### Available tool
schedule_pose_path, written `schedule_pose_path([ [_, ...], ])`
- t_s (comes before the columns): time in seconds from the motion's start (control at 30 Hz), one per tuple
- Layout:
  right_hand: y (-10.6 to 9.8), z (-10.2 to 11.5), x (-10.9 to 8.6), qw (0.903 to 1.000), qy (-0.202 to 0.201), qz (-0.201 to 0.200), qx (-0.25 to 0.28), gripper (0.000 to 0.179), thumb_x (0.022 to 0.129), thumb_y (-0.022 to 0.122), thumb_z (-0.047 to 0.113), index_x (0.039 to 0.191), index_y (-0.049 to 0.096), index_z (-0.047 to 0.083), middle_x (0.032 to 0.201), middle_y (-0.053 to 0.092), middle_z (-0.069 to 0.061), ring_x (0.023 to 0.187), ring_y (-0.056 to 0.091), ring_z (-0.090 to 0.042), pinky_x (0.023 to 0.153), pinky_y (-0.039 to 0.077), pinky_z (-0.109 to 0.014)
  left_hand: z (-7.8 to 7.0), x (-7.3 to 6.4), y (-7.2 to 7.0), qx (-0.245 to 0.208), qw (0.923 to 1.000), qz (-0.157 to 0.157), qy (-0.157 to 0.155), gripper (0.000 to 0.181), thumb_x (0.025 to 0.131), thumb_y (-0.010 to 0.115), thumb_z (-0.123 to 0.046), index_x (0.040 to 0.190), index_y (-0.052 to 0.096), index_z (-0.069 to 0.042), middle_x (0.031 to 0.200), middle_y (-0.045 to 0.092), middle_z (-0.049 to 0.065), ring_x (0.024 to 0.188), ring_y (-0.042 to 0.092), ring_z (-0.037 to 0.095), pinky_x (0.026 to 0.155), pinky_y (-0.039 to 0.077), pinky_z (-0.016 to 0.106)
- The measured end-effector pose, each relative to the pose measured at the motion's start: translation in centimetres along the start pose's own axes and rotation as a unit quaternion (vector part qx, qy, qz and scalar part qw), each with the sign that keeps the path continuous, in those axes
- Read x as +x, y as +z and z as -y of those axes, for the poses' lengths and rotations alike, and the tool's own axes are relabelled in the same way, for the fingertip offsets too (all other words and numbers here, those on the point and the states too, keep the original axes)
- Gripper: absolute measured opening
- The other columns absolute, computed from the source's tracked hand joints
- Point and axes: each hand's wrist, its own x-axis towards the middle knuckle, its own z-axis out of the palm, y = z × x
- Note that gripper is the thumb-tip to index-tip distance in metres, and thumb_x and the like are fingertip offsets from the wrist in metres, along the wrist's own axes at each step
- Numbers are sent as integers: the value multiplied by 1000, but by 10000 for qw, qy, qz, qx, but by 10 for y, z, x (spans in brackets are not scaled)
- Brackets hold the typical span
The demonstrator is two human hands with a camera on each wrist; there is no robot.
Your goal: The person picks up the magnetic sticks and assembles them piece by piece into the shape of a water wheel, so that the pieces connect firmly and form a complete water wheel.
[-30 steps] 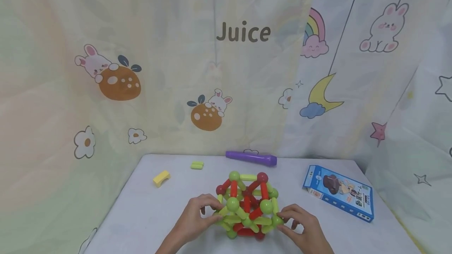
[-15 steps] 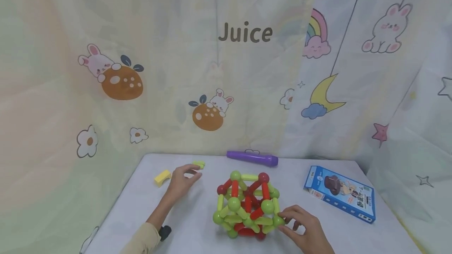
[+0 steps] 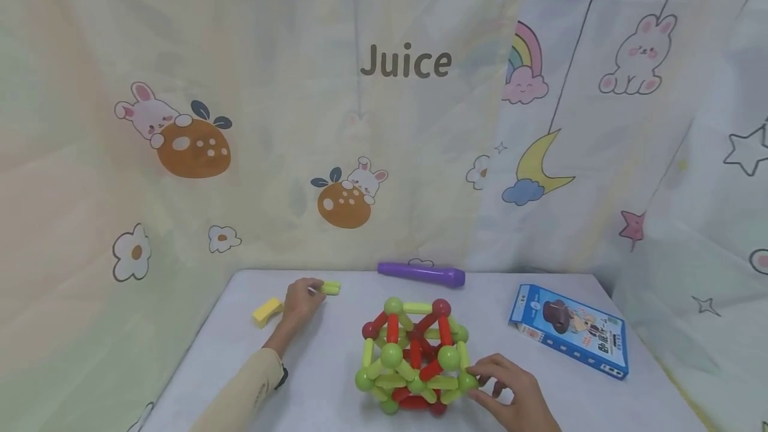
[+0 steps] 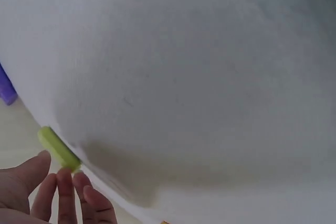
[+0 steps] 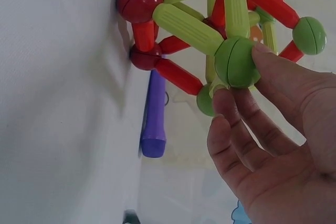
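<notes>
A ball-and-stick construction (image 3: 414, 352) of red and green balls joined by red and light green rods stands at the table's front middle. My right hand (image 3: 510, 389) pinches a green ball (image 5: 236, 62) at its lower right corner between thumb and fingers. Far left on the table, two loose light green rods (image 3: 331, 287) lie side by side. My left hand (image 3: 303, 302) is at their left end. In the left wrist view, its thumb and fingertips reach a light green rod (image 4: 59, 148), with a gap between them; whether they grip it is unclear.
A yellow arch block (image 3: 267, 312) lies left of my left hand. At the table's back edge is a purple tapered stick (image 3: 421, 274). A blue picture box (image 3: 570, 330) lies on the right. Printed curtains (image 3: 414, 132) hang behind the white table (image 3: 204, 379).
My left hand has let go of the construction's left side and moved back and left to the loose light green rods. The right hand keeps its pinch on the green ball.
</notes>
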Motion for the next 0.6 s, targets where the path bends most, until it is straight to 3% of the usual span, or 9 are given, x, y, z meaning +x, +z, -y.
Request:
schedule_pose_path([
  [0.27,-1,2,1,9999,64,89,28,29,94,85,16,121,78,9,111,73,-6,91,67,-14,74,59,-25,7,0,8,475,9983,-113,327,30,87,76,4,117,76,6,104,65,20,96,64,37,85,55,51],
  [0.43,-1,3,0,10000,38,47,-3,28,94,85,16,121,78,10,111,73,-5,91,67,-14,73,59,-25,8,3,8,576,9971,-121,474,17,89,76,2,106,75,3,119,70,25,119,65,48,102,53,59],
  [0.53,-1,3,-1,10000,55,51,5,28,94,84,17,121,78,10,111,72,-4,91,67,-12,74,59,-25,8,3,8,611,9974,-27,376,9,91,77,1,99,74,0,113,75,22,111,70,44,96,57,57],
  [0.6,-1,3,-1,10000,49,44,24,28,95,84,18,121,78,11,111,72,-4,91,66,-11,74,59,-25,7,4,8,620,9975,37,325,10,91,78,0,99,73,-2,103,75,17,97,71,36,86,58,51],
])
